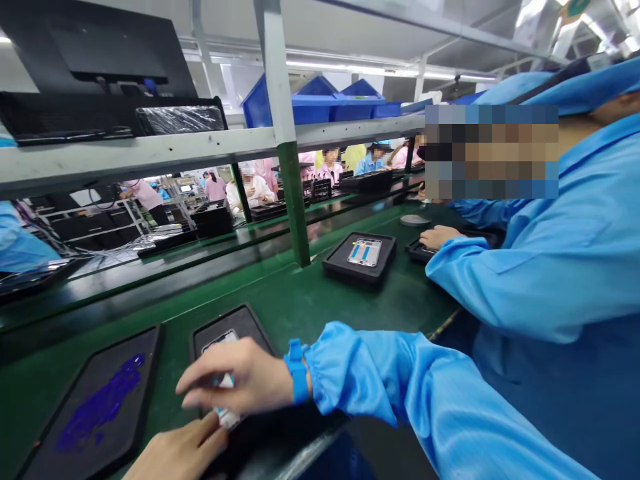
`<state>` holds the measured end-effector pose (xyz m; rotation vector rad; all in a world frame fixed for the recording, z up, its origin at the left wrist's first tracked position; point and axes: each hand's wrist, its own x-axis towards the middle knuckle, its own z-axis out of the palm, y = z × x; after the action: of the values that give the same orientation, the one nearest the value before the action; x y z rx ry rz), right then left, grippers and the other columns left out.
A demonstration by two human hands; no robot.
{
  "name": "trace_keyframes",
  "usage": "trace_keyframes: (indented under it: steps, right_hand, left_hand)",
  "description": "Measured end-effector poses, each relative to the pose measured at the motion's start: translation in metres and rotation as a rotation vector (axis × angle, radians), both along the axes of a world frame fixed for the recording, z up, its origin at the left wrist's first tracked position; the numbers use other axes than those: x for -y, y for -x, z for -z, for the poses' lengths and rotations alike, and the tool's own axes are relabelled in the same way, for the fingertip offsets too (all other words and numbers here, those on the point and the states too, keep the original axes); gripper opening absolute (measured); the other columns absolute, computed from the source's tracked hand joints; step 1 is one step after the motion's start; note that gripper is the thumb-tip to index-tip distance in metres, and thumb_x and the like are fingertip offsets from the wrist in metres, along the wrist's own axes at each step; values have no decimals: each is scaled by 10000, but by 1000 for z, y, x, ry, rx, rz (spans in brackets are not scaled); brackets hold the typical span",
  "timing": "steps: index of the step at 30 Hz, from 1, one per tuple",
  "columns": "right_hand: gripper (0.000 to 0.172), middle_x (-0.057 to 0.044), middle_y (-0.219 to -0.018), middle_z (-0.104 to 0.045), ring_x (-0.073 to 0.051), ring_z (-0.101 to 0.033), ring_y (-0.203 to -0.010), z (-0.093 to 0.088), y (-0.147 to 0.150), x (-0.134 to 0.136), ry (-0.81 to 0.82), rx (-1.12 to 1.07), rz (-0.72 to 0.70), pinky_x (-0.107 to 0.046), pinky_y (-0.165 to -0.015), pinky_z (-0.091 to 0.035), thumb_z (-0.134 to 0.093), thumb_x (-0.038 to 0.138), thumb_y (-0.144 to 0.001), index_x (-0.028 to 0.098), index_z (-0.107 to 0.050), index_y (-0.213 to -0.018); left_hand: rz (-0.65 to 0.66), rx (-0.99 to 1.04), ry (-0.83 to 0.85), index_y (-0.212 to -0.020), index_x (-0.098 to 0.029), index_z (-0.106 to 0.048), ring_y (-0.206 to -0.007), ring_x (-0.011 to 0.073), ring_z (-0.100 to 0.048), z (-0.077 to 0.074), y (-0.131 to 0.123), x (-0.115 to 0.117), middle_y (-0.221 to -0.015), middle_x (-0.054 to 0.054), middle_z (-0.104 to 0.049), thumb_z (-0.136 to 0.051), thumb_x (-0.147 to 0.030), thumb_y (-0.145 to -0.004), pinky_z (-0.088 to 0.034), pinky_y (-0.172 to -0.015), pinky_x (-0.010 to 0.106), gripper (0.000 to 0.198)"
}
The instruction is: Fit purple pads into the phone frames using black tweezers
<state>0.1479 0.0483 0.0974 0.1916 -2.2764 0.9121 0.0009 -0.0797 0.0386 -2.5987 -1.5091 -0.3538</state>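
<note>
A silver phone frame (227, 417) with light-blue strips lies in a black tray (250, 321) in front of me, largely covered by my hands. My right hand (245, 375), with a blue band at the wrist, hovers over the frame. Its fingers are parted and slightly bent, with nothing visible between them. From the bottom edge, my left hand (177, 448) reaches to the frame's near end. Its fingers are curled there, with the tips at the frame's edge.
To the left lies a black tray (143, 420) with small dark-blue pieces. Another tray (335, 267) bears a similar phone frame (365, 252) near a green post (295, 207). A co-worker in a blue smock (550, 253) sits close on the right. A shelf (240, 141) crosses above the green bench.
</note>
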Motion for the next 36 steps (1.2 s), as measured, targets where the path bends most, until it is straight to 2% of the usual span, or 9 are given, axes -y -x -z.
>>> trace_keyframes:
  steps: [2,4,6,8,11,14,20,30,36]
  right_hand:
    - [157,18,-888,-767,-104,-701,-754,-4,-7,-24,60,10,92,-171,-713,-560,-759,218,-850,160,-765,-995]
    - [73,40,-843,-752,-121,-698,-756,-5,-7,-43,150,47,184,-203,-712,-562,-709,186,-875,189,-750,-935]
    - [131,19,-783,-725,-120,-677,-720,-2,-3,-56,249,68,211,-222,-695,-551,-607,206,-938,181,-730,-899]
    - [178,10,-674,-680,-112,-635,-615,5,3,-67,368,98,209,-221,-613,-520,-589,270,-950,160,-707,-874]
    - [179,14,-668,-661,-110,-604,-600,21,17,-81,530,107,207,-224,-585,-481,-651,348,-914,172,-685,-916]
    - [198,9,-682,-662,-130,-609,-638,29,23,-79,571,89,321,-261,-645,-483,-698,377,-881,184,-697,-925]
    - [171,2,-705,-668,-158,-631,-697,24,16,-52,476,136,411,-300,-712,-483,-668,362,-899,211,-717,-963]
    - [157,7,-700,-674,-157,-631,-689,25,15,-50,486,140,458,-303,-716,-486,-674,352,-888,219,-723,-956]
    - [171,-2,-707,-679,-172,-637,-685,23,13,-49,448,160,453,-317,-699,-499,-671,376,-896,227,-720,-966]
  left_hand:
    - [-14,2,-9,-1232,-371,-591,-572,151,-559,1,-3,24,-911,3,-656,-432,-344,-951,-415,-445,252,325]
    - [-2,-22,-7,-1097,-279,-598,-553,137,-532,-5,-12,47,-887,9,-652,-422,-328,-965,-378,-440,265,225]
    - [57,-47,33,-881,-220,-529,-582,145,-530,-22,-25,65,-850,13,-633,-440,-362,-981,-370,-481,301,195]
    - [-34,-13,152,-908,-219,-502,-706,162,-559,-41,-32,72,-886,6,-617,-437,-380,-1011,-401,-597,322,202]
    - [-141,-102,144,-1016,-216,-525,-783,184,-515,-54,-26,64,-949,30,-598,-390,-374,-1056,-359,-641,338,211]
    - [-168,-86,129,-1062,-223,-543,-822,177,-477,-50,-19,56,-1025,38,-570,-444,-357,-1048,-340,-654,318,167]
    - [-76,-15,139,-1020,-219,-570,-798,188,-405,-48,-24,49,-1055,47,-522,-464,-183,-1012,-296,-601,329,112]
    - [79,33,148,-997,-190,-570,-842,204,-386,-48,-17,38,-975,61,-473,-447,-198,-1021,-311,-612,351,126]
    - [100,28,201,-1011,-208,-566,-866,206,-393,-52,-17,37,-1008,65,-493,-438,-215,-1028,-338,-630,353,129]
